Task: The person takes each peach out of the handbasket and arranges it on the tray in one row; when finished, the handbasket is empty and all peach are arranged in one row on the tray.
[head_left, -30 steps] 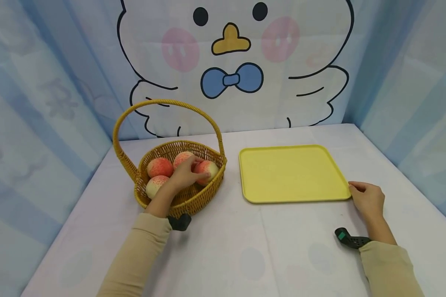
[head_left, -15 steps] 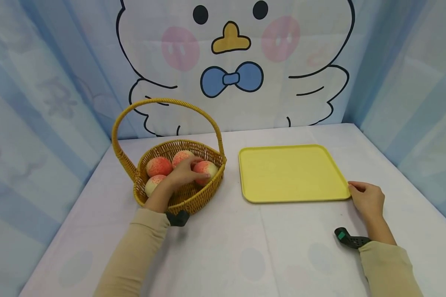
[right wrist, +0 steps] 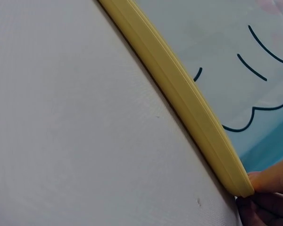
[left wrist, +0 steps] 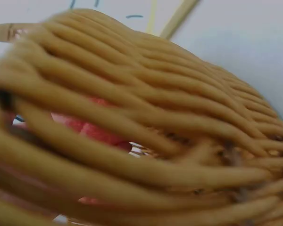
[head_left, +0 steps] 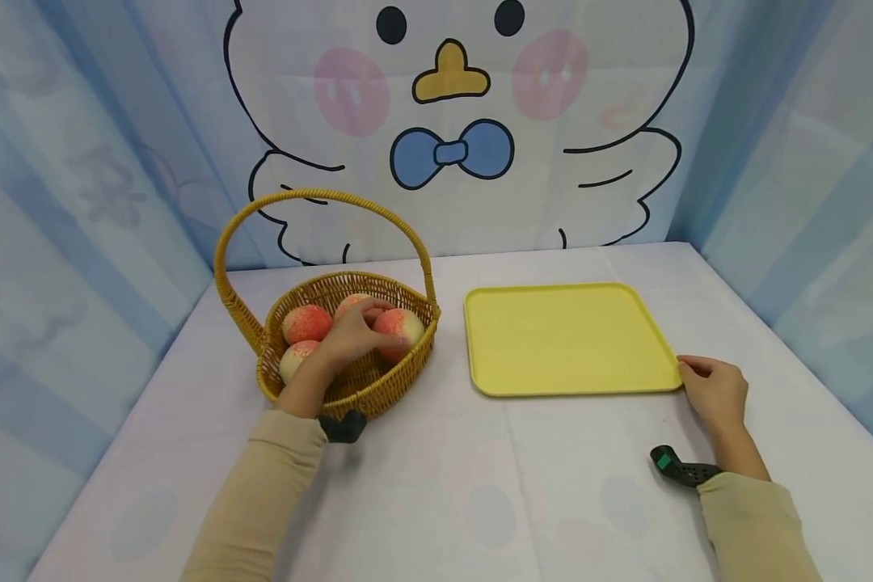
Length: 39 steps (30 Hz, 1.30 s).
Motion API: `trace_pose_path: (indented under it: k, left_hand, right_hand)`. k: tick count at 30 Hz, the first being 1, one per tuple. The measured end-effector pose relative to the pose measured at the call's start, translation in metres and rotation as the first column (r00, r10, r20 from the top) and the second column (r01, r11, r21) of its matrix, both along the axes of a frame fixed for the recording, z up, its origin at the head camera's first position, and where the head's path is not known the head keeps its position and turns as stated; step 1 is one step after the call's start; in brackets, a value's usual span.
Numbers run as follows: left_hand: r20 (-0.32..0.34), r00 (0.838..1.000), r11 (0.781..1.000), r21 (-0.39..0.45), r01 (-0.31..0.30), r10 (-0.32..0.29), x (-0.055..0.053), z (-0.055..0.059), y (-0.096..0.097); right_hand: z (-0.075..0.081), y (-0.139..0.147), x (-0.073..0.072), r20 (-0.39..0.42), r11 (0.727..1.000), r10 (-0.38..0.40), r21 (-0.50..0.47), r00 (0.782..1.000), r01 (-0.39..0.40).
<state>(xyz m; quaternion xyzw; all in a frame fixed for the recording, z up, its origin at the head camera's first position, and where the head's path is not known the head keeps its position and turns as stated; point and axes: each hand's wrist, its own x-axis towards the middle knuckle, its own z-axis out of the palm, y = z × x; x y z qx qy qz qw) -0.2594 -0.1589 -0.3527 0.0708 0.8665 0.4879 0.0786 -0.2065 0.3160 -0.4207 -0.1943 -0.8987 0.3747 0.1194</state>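
My left hand [head_left: 349, 333] reaches into a brown wicker basket [head_left: 400, 384] with a tall arched handle, its thumb and fingers round the rightmost red-and-cream peach [head_left: 404, 325]. Several other peaches lie in the basket, one [head_left: 307, 323] at its left and another [head_left: 296, 356] partly hidden by my wrist. Woven basket wall [left wrist: 179, 103] fills the left wrist view, with red fruit [left wrist: 101, 134] showing through gaps; the left fingers are hidden there. My right hand [head_left: 719, 392] pinches the near right corner of a flat yellow tray [head_left: 567, 343], thumb [right wrist: 273, 181] at its rim in the right wrist view.
The basket and tray stand on a white cloth-covered table [head_left: 553, 485], side by side with a gap between. Behind them hangs a cloth backdrop [head_left: 524, 210] with a cartoon bird. Blue curtains [head_left: 807, 202] enclose both sides.
The head view has shifted slightly, so the scene sits a little further left. Both hands keep their places, the left at the same peach and the right at the tray corner.
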Motion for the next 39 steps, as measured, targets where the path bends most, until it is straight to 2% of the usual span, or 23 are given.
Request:
trace_pose_path:
  k: [5,10,13,15,18,23,27,36,39]
  left_hand:
    - [0.004,0.998,0.993,0.098,-0.061,0.061,0.004,0.015,0.004]
    - [0.007,0.992,0.978,0.164,-0.128,0.129,0.017,0.035,0.008]
    - [-0.059,0.992,0.985,0.143,-0.102,0.111,0.025,0.045,0.014]
    - [-0.123,0.99,0.992,0.112,-0.056,0.07,0.028,0.051,0.021]
    - [-0.221,0.975,0.997,0.074,0.027,-0.01,0.032,0.053,0.036]
    - [-0.297,0.948,0.992,0.018,0.128,-0.117,0.036,0.046,0.067]
    - [-0.319,0.934,0.987,-0.029,0.157,-0.158,0.033,0.036,0.091]
    - [-0.282,0.931,0.972,-0.099,0.212,-0.232,0.018,0.012,0.124]
    - [-0.287,0.926,0.965,-0.161,0.207,-0.247,0.012,0.003,0.132]
  right_hand:
    - [-0.002,0.001,-0.001,-0.003,1.0,-0.009,0.0,1.0,0.009]
    - [-0.001,0.0,-0.002,-0.005,1.0,0.002,-0.007,1.0,-0.002]
    - [0.0,0.001,-0.002,-0.01,1.0,0.018,0.005,1.0,-0.018]
    - [0.0,0.001,-0.001,-0.031,0.999,0.032,0.022,0.999,-0.031]
    - [0.0,0.002,-0.001,-0.061,0.997,0.058,0.056,0.996,-0.054]
    - [-0.001,0.003,0.0,-0.081,0.995,0.077,0.073,0.994,-0.071]
    - [-0.001,0.003,0.0,-0.09,0.995,0.076,0.074,0.993,-0.07]
    - [-0.001,0.004,0.001,-0.07,0.995,0.084,0.061,0.994,-0.079]
    - [-0.001,0.005,0.001,-0.062,0.995,0.083,0.056,0.995,-0.08]
